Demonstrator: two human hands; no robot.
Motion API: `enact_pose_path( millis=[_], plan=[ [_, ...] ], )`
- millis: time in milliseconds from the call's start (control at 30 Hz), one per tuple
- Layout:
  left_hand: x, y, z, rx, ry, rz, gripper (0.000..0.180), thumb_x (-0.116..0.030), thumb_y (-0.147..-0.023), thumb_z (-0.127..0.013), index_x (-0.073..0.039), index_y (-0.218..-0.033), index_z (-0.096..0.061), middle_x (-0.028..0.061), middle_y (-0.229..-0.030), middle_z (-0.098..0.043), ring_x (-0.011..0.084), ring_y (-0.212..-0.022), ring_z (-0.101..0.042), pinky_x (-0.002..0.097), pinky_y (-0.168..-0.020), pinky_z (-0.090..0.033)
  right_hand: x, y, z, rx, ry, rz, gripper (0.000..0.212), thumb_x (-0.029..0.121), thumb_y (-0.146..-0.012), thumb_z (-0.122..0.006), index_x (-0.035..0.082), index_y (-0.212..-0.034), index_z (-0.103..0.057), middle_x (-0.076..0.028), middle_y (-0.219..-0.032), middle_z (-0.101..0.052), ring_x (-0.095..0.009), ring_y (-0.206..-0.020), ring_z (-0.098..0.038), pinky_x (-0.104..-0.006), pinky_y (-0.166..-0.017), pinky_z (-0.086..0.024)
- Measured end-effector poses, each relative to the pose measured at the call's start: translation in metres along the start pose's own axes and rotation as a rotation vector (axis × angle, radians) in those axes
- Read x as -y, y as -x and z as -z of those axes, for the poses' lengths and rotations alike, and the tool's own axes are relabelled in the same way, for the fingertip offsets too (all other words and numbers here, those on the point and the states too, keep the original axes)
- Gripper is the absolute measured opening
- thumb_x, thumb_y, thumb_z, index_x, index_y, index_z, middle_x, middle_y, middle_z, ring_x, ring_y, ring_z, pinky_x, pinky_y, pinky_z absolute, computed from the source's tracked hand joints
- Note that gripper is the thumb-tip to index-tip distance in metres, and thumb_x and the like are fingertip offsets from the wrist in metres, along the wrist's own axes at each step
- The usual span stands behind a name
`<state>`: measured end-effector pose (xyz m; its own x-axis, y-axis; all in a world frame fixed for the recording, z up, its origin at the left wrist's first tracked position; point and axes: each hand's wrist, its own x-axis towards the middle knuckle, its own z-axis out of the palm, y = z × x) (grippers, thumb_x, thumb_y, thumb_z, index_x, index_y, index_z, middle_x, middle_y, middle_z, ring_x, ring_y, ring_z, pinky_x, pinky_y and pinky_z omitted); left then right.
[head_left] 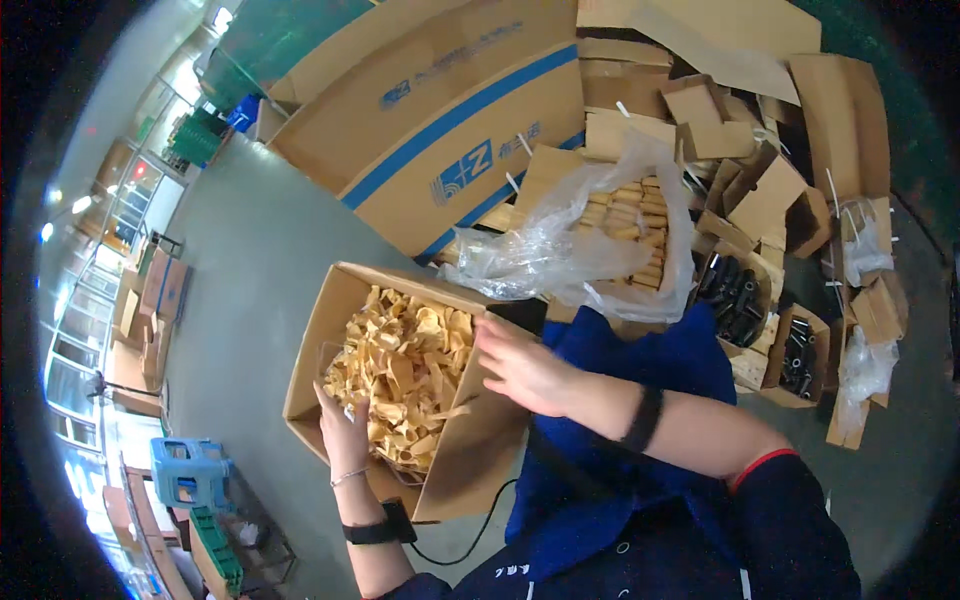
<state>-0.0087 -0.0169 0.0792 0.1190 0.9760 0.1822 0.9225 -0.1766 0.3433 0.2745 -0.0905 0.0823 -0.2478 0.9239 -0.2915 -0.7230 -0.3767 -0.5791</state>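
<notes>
A cardboard box (480,440) stands in front of me, filled with loose, curled tan pieces (400,370) that look like thin shavings or scraps. My left hand (345,430) reaches over the box's near-left side, at the edge of the pieces. Its thumb and forefinger are apart; the other fingers are partly hidden. My right hand (525,370) lies at the box's right rim with fingers stretched out, gripping nothing. Each wrist wears a black band, and a black cable runs from the left one.
Beyond the box, a clear plastic bag (545,245) lies by stacked tan rolls (635,225) in a large printed carton (440,130). Boxes of black tubular parts (733,300) stand to the right among cardboard pieces. A blue stool (190,472) stands on the green floor at left.
</notes>
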Motion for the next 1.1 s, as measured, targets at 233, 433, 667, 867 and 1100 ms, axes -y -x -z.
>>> enact_pose_path(
  millis=[233,433,667,867,1100],
  plan=[
    [-0.139,-0.025,-0.062,0.396,0.419,-0.603,0.022,-0.01,-0.074,-0.058,-0.002,-0.095,-0.057,0.0141,-0.089,-0.057,0.0293,-0.086,-0.054,0.0341,-0.078,-0.041,0.058,0.144,0.083,-0.333,1.014,0.53,0.038,0.024,-0.081,-0.053,0.006,-0.115,-0.046,-0.013,-0.119,-0.043,-0.027,-0.114,-0.037,-0.0369,-0.096,-0.028],
    [-0.311,-0.057,-0.161,0.722,0.533,-0.842,0.02,-0.01,-0.075,-0.053,-0.001,-0.093,-0.057,0.018,-0.089,-0.057,0.0316,-0.083,-0.056,0.0351,-0.073,-0.044,0.033,0.188,0.125,-0.733,1.728,0.491,0.044,0.03,-0.073,-0.062,0.007,-0.108,-0.05,-0.013,-0.121,-0.041,-0.033,-0.114,-0.035,-0.0447,-0.094,-0.029],
    [-0.388,-0.102,-0.351,0.629,-0.095,-0.831,0.031,-0.019,-0.075,-0.051,-0.005,-0.102,-0.055,0.0191,-0.1,-0.056,0.0325,-0.093,-0.053,0.0392,-0.08,-0.042,0.034,0.189,0.134,-0.729,1.771,0.503,0.041,0.03,-0.069,-0.064,0.012,-0.105,-0.053,-0.008,-0.119,-0.044,-0.03,-0.112,-0.038,-0.045,-0.089,-0.034],
    [-0.39,-0.1,-0.357,0.706,-0.232,-0.6,0.03,-0.024,-0.078,-0.054,-0.005,-0.101,-0.054,0.0146,-0.098,-0.058,0.0293,-0.096,-0.053,0.0392,-0.076,-0.043,0.035,0.194,0.138,-0.75,1.719,0.516,0.039,0.029,-0.069,-0.065,0.014,-0.104,-0.054,-0.006,-0.118,-0.045,-0.028,-0.111,-0.04,-0.0433,-0.088,-0.035],
    [-0.362,-0.044,-0.166,1.23,1.194,-0.192,0.044,-0.043,-0.083,-0.045,0.0,-0.089,-0.052,0.0009,-0.067,-0.048,0.0084,-0.059,-0.043,0.0211,-0.055,-0.035,0.046,0.198,0.142,-0.782,1.277,0.745,0.04,0.014,-0.071,-0.066,0.006,-0.107,-0.051,-0.01,-0.098,-0.056,-0.025,-0.096,-0.051,-0.0335,-0.082,-0.04]
  ],
)
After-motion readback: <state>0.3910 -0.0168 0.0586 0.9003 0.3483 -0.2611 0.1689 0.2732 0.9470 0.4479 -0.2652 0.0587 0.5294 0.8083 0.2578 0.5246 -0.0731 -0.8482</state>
